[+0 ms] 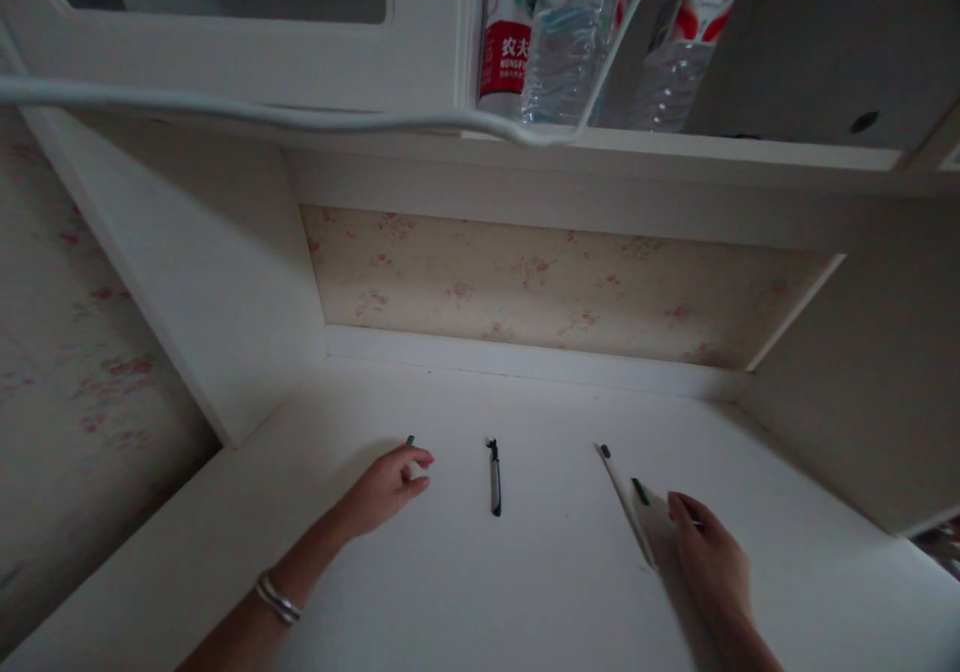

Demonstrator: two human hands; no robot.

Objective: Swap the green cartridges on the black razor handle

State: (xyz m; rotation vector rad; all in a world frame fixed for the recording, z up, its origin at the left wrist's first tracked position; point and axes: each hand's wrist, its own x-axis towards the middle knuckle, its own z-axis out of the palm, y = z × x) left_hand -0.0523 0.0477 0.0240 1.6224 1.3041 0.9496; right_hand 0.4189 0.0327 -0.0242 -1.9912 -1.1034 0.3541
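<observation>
My left hand (386,490) hovers at the left of the white desktop, fingers curved, with a gap between thumb and fingertips. Just past its knuckles a small dark tip (410,440) shows; the hand hides the rest. A black and silver pen (496,482) lies between my hands, nearer the left. My right hand (709,550) is closed, its fingers curled together; a small pale bit shows there, too little to name. Left of it lie a short dark pen cap (640,492) and a long, thin white stick with a dark end (626,507), slanting toward me.
The white desktop (547,592) sits between side panels, with flowered wallpaper (536,272) behind. Overhead, a shelf (712,152) carries a red-and-white labelled bottle (506,52) and clear plastic bottles (566,62). A white cable (315,117) crosses in front of the shelf.
</observation>
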